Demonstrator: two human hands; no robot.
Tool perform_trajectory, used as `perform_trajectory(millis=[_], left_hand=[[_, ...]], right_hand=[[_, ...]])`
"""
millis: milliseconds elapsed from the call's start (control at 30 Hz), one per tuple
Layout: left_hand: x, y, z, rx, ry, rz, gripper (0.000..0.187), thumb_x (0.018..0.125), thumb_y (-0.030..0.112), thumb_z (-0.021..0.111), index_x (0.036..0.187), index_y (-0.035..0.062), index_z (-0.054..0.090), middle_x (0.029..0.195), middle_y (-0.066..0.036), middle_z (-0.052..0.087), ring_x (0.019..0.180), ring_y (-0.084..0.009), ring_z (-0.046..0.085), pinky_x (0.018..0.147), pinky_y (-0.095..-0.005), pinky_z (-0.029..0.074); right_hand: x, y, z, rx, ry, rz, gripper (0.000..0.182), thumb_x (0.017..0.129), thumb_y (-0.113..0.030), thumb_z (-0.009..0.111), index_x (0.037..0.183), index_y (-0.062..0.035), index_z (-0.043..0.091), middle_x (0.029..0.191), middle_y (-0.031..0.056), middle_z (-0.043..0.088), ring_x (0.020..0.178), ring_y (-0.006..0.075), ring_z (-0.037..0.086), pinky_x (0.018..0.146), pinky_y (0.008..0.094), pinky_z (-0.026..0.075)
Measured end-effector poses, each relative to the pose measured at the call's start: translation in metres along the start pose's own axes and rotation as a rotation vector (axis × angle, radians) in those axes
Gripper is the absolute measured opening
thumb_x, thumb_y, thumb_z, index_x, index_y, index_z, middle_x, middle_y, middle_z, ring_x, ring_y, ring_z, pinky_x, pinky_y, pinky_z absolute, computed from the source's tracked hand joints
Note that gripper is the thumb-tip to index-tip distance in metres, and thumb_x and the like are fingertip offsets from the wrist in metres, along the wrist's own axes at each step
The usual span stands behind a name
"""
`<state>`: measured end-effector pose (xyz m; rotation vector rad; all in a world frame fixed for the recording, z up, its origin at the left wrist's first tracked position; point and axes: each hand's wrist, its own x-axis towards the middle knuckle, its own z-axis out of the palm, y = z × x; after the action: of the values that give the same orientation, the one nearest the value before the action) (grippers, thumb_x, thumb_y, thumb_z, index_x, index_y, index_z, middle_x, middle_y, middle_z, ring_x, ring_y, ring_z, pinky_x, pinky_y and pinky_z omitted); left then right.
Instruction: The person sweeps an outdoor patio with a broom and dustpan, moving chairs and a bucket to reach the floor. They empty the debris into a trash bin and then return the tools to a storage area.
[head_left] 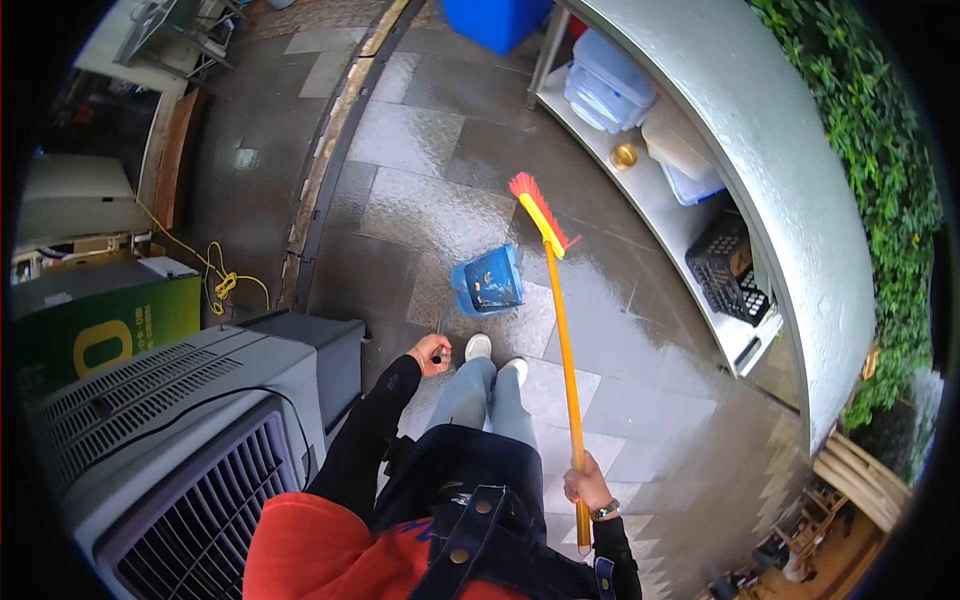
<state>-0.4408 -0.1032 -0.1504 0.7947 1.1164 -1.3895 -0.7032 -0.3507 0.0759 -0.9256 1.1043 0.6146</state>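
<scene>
My right hand point(588, 482) is closed around the orange pole of a broom point(565, 345), near its upper end. The broom's yellow head with red bristles points away from me, over the wet paving. My left hand point(432, 353) is closed around the dark end of a thin upright handle, seen almost end-on. Below it, just ahead of my shoes, is a blue long-handled dustpan point(490, 280) with dark specks inside. The bristles are apart from the dustpan, beyond it and to the right.
Left stands a grey air cooler point(190, 410), with a green box point(120, 320) and yellow cord point(225, 285) behind. A metal counter point(750, 130) on the right holds plastic tubs point(608, 85) and a black crate point(725, 265). A blue bin point(497, 20) and drain channel point(330, 150) lie ahead.
</scene>
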Motion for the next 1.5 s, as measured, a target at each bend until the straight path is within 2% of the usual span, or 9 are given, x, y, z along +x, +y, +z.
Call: perform_trajectory(millis=[133, 367, 567, 667, 733, 767, 967, 1367, 1500], left_hand=[[-0.032, 0.012, -0.024, -0.221, -0.243, -0.006, 0.021, 0.066, 0.01, 0.045, 0.049, 0.0111, 0.033, 0.044, 0.0, 0.034, 0.037, -0.0109, 0.032, 0.032, -0.0227, 0.023], [-0.046, 0.068, -0.014, -0.529, -0.258, 0.104, 0.022, 0.065, 0.007, 0.045, 0.049, 0.0102, 0.031, 0.045, 0.002, 0.03, 0.035, -0.0081, 0.028, 0.031, -0.0188, 0.022], [-0.015, 0.145, 0.003, -0.551, -0.144, 0.119, 0.019, 0.066, 0.012, 0.042, 0.049, 0.0112, 0.033, 0.041, 0.0, 0.031, 0.032, -0.0102, 0.026, 0.029, -0.0199, 0.021], [-0.01, 0.176, 0.027, -0.572, -0.083, 0.144, 0.02, 0.068, 0.014, 0.04, 0.049, 0.0114, 0.032, 0.041, 0.0, 0.03, 0.032, -0.0108, 0.026, 0.028, -0.0199, 0.021], [-0.005, 0.194, 0.044, -0.568, -0.05, 0.2, 0.021, 0.069, 0.015, 0.039, 0.049, 0.0118, 0.032, 0.041, 0.001, 0.029, 0.032, -0.0107, 0.025, 0.029, -0.0203, 0.02], [-0.001, 0.201, 0.049, -0.569, -0.053, 0.207, 0.02, 0.069, 0.014, 0.039, 0.05, 0.0121, 0.032, 0.041, 0.001, 0.028, 0.032, -0.0105, 0.025, 0.028, -0.0206, 0.02], [0.006, 0.213, 0.043, -0.623, -0.105, 0.173, 0.021, 0.068, 0.013, 0.038, 0.048, 0.0126, 0.031, 0.039, 0.001, 0.026, 0.032, -0.0103, 0.024, 0.029, -0.0211, 0.019], [0.006, 0.199, 0.014, -0.612, -0.135, 0.204, 0.021, 0.065, 0.011, 0.041, 0.047, 0.0117, 0.029, 0.04, 0.0, 0.026, 0.031, -0.0117, 0.023, 0.028, -0.0217, 0.018], [0.008, 0.201, 0.015, -0.594, -0.092, 0.199, 0.022, 0.063, 0.011, 0.041, 0.046, 0.012, 0.027, 0.038, -0.002, 0.025, 0.029, -0.0125, 0.022, 0.027, -0.0218, 0.019]], right_hand=[[0.032, -0.037, 0.014, -0.099, 0.003, -0.062, 0.021, 0.067, 0.004, 0.038, 0.082, -0.0075, 0.031, 0.045, 0.0019, 0.031, 0.028, 0.0115, 0.032, 0.027, 0.024, 0.028], [0.139, -0.171, 0.037, -0.467, 0.056, -0.24, 0.014, 0.073, -0.009, 0.051, 0.073, -0.0064, 0.036, 0.044, 0.0014, 0.039, 0.028, 0.0113, 0.036, 0.027, 0.0246, 0.029], [0.259, -0.268, 0.079, -1.033, 0.22, -0.241, 0.028, 0.068, -0.009, 0.052, 0.089, 0.0028, 0.037, 0.058, 0.0146, 0.051, 0.04, 0.0224, 0.053, 0.035, 0.031, 0.043], [0.286, -0.237, 0.099, -1.126, 0.152, -0.159, 0.032, 0.066, -0.003, 0.047, 0.093, 0.0063, 0.031, 0.077, 0.0228, 0.053, 0.051, 0.0293, 0.057, 0.041, 0.0324, 0.047], [0.266, -0.201, 0.097, -1.171, 0.073, -0.011, 0.028, 0.066, -0.005, 0.046, 0.09, 0.005, 0.034, 0.074, 0.023, 0.053, 0.053, 0.0301, 0.057, 0.042, 0.0365, 0.046], [0.267, -0.165, 0.064, -1.314, 0.009, -0.192, 0.026, 0.067, -0.006, 0.046, 0.088, 0.0039, 0.035, 0.065, 0.0172, 0.052, 0.047, 0.0256, 0.056, 0.039, 0.0356, 0.044], [0.114, -0.26, 0.042, -0.543, -0.295, 0.456, 0.023, 0.067, 0.0, 0.05, 0.085, -0.0046, 0.037, 0.047, 0.0008, 0.034, 0.029, 0.0097, 0.035, 0.027, 0.0226, 0.027], [0.238, -0.258, 0.118, -1.245, 0.13, -0.093, 0.019, 0.065, -0.002, 0.041, 0.083, 0.0013, 0.034, 0.053, 0.0137, 0.048, 0.038, 0.0224, 0.051, 0.032, 0.0312, 0.042], [0.192, -0.234, 0.122, -0.828, -0.163, 0.368, 0.02, 0.066, 0.003, 0.046, 0.079, -0.0054, 0.034, 0.046, 0.0042, 0.037, 0.03, 0.0141, 0.038, 0.03, 0.0272, 0.034]])
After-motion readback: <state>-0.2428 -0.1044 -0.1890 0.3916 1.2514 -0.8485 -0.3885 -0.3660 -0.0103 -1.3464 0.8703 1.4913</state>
